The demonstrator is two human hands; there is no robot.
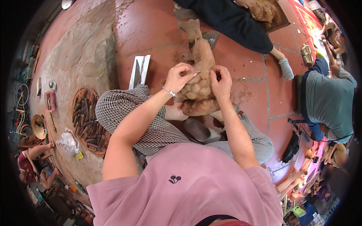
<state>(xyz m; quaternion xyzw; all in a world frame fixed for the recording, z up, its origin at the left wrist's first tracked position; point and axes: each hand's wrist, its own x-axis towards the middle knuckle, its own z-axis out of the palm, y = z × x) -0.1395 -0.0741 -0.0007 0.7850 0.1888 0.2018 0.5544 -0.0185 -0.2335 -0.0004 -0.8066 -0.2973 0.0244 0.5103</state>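
Note:
A brown carved-looking figure (203, 52) stretches away from me between my bare feet, with a flared far end and a cluster of rounded lumps in its middle. Over the left side of these lumps, my left hand (180, 77) pinches thumb and fingers together at a small thin piece too small to name. My right hand (222, 83) rests by the figure's right edge, its thumb and fingers curled in a pinch. What that hand grips, if anything, is hidden. A brown slipper (196, 130) lies nearer to me, between my legs.
On my left, a stone slab (86, 56) bears a round heap of dark sticks (88, 118) and a plastic bag (69, 143). A white-edged block (139, 69) stands beside my left knee. A co-worker's dark-clad limb (233, 22) reaches in ahead; another person (328, 98) sits on the right.

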